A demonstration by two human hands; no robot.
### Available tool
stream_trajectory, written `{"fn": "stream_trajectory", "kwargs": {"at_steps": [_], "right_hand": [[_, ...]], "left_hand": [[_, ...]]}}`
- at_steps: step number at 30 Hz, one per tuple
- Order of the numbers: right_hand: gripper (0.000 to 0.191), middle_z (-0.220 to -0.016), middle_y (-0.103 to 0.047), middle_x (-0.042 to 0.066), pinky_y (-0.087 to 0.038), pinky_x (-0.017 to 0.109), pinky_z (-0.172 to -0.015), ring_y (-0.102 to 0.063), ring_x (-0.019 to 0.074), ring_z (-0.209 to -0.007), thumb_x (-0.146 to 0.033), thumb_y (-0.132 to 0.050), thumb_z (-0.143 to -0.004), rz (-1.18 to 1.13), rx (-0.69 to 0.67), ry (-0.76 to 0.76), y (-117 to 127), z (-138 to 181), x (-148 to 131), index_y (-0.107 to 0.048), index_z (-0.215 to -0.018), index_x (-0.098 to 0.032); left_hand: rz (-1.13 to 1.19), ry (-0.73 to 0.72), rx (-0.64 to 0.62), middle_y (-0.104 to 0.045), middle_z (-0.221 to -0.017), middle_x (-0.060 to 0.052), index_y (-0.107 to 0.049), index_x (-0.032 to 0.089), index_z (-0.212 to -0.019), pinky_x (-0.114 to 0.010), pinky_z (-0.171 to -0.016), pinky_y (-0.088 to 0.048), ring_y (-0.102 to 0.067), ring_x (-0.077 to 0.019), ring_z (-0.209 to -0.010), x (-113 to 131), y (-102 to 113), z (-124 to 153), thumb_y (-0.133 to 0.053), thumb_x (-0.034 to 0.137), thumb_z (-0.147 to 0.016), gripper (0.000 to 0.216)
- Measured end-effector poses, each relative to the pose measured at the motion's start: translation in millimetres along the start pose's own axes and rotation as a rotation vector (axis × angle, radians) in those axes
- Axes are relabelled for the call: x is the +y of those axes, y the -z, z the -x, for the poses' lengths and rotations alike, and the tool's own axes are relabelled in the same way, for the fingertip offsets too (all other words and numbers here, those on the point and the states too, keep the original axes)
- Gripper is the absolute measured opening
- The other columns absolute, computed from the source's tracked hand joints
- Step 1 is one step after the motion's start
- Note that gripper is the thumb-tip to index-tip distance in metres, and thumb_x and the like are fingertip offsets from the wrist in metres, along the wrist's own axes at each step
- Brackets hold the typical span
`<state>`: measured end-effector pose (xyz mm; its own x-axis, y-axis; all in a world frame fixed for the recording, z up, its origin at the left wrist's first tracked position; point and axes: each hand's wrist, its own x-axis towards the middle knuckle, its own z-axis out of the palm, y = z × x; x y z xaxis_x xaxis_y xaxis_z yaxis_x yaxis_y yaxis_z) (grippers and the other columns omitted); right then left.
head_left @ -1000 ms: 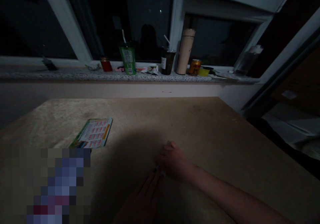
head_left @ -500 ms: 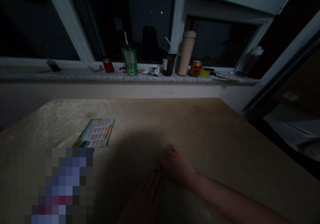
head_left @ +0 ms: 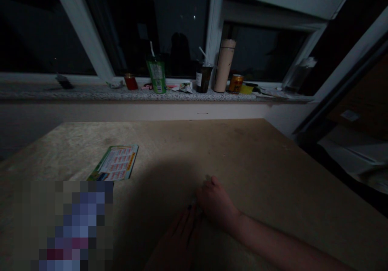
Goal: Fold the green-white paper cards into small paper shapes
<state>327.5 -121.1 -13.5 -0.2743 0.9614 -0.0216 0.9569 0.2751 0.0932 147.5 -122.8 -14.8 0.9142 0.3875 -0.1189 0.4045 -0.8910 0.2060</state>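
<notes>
In the dim lower middle of the head view, my left hand (head_left: 178,234) lies flat on the tan tabletop (head_left: 248,154), its fingers stretched forward and close together. A small dark spot shows at one fingertip, too dim to make out. My right hand (head_left: 216,202) is closed, knuckles up, just right of the left fingertips. Whatever its fingers hold is hidden beneath them. A faint pale bit (head_left: 194,201) shows between the two hands, too small to name. Left of the hands lies a printed card (head_left: 118,162) with rows of red-and-white boxes.
A blurred-out bluish object (head_left: 81,218) lies at lower left. Along the windowsill (head_left: 178,96) stand a red jar (head_left: 131,82), a green cup (head_left: 157,75), a dark cup (head_left: 204,78) with a straw, a tall pink flask (head_left: 224,66) and a gold can (head_left: 235,84).
My right hand has shifted slightly right and forward, while the left stays flat in nearly the same spot. The view has tilted a little.
</notes>
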Motion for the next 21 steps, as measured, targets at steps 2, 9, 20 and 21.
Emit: {"fn": "stream_trajectory", "kwargs": {"at_steps": [2, 9, 20, 21], "right_hand": [[0.014, -0.076, -0.068, 0.011, -0.035, 0.042, -0.089, -0.062, 0.0242, -0.075, -0.011, -0.051, -0.085, -0.004, 0.000, -0.013, -1, -1, -1, -0.064, -0.082, -0.013], [0.015, -0.074, -0.067, 0.007, -0.037, 0.035, -0.081, -0.062, 0.0208, -0.076, -0.011, -0.050, -0.087, -0.113, 0.063, -0.153, -13, 1, 6, -0.063, -0.081, -0.017], [0.015, -0.078, -0.068, 0.008, -0.035, 0.036, -0.083, -0.061, 0.0221, -0.080, -0.009, -0.050, -0.087, -0.117, 0.060, -0.160, -6, 2, 5, -0.063, -0.083, -0.016], [0.016, -0.078, -0.067, 0.008, -0.034, 0.036, -0.082, -0.060, 0.0223, -0.080, -0.009, -0.050, -0.087, -0.124, 0.063, -0.166, -8, 2, 5, -0.063, -0.082, -0.016]], "left_hand": [[0.019, -0.019, 0.020, -0.027, -0.149, -0.013, -0.019, 0.014, -0.148, -0.046, -0.106, -0.035, -0.028, -0.0297, -0.135, -1, 0, 2, -0.042, 0.008, -0.082, 0.070], [0.012, -0.024, -0.002, -0.029, -0.149, -0.012, -0.022, 0.013, -0.148, -0.043, -0.106, -0.034, -0.028, -0.0287, -0.136, -3, 6, 2, -0.039, 0.010, -0.080, 0.070], [-0.009, -0.025, 0.033, -0.032, -0.148, -0.011, -0.015, 0.014, -0.149, -0.041, -0.106, -0.034, -0.033, -0.0302, -0.133, -3, -7, 3, -0.038, 0.005, -0.080, 0.074], [-0.016, -0.016, 0.038, -0.032, -0.148, -0.011, -0.015, 0.015, -0.149, -0.041, -0.107, -0.034, -0.032, -0.0304, -0.134, -2, -8, 2, -0.038, 0.005, -0.080, 0.073]]}}
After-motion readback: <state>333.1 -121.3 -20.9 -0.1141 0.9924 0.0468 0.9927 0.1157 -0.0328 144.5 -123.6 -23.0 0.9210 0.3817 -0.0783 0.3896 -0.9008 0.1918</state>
